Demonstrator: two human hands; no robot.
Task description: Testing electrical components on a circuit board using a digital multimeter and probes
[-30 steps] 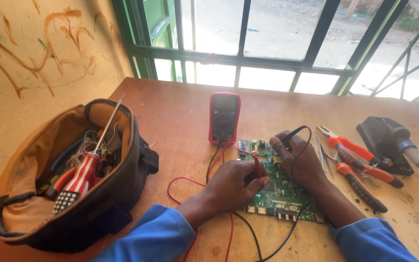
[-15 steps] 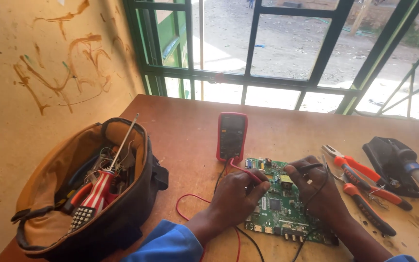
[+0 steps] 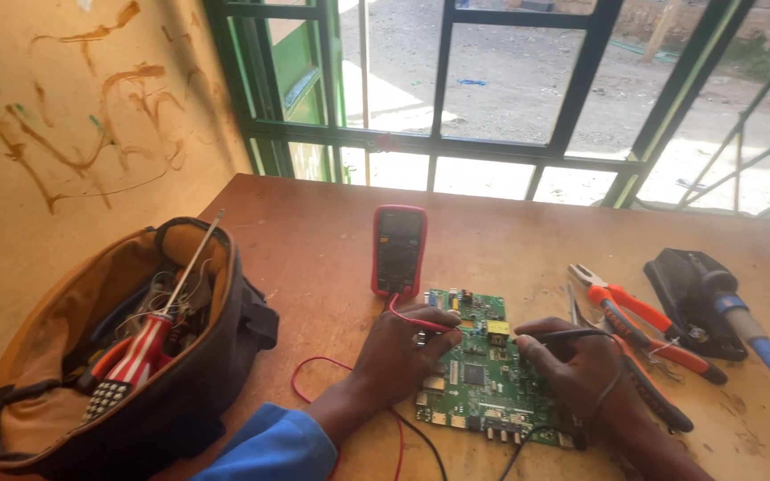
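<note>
A green circuit board lies flat on the wooden worktop, just in front of a red multimeter whose screen faces the person, so a reading can be taken with both hands kept on the board. The left hand rests its heel on the worktop at the board's left edge, its grip pressed together on a red probe whose tip points onto the board's upper part; the red lead loops back across the worktop. The right hand lies over the board's right side, fingers curled and pinching a black probe held nearly level, tip aimed toward the yellow component. Both wrists sit low, which looks like bracing for steady contact. An open tool bag with a red-and-white screwdriver stands to the left; orange-handled pliers and a blue-handled soldering iron lie to the right, near the right hand.
</note>
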